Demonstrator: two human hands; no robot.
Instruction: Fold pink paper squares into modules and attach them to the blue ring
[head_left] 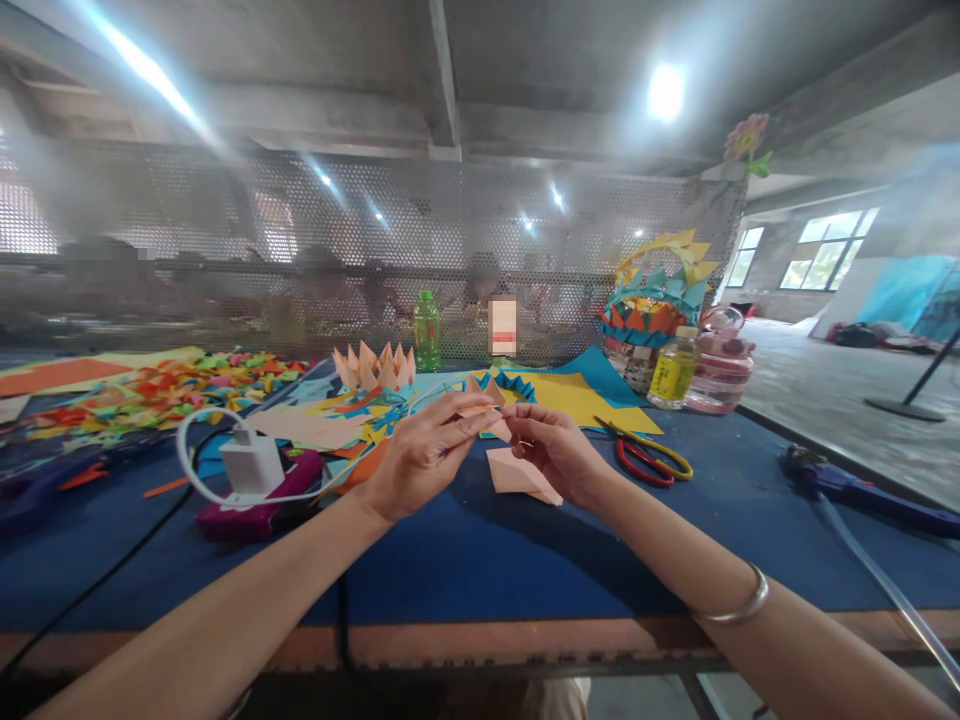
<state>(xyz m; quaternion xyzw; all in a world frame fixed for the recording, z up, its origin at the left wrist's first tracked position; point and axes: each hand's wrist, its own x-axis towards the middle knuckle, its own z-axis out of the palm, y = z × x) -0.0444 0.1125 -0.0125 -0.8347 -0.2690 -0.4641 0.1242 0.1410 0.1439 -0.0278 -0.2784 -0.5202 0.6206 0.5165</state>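
My left hand [427,450] is closed on a small folded piece of peach paper [484,392], its pointed tip rising above the fingers. At the right end of this piece, the thumb and fingertips of my right hand [553,455] pinch together. My fingers partly cover the paper, so its full shape is hidden. Just below, loose peach paper pieces [517,474] lie on the blue table top [465,570]. Behind my hands sits a ring of blue folded points [517,386]. A peach paper crown [373,370] stands farther back on the left.
Red-and-yellow-handled scissors [651,458] and a glue gun [862,490] lie to the right. On the left are a purple power strip [296,480] with a white charger [251,465], cables and heaped paper scraps [187,385]. Bottles [673,372] stand near the mesh screen [360,230].
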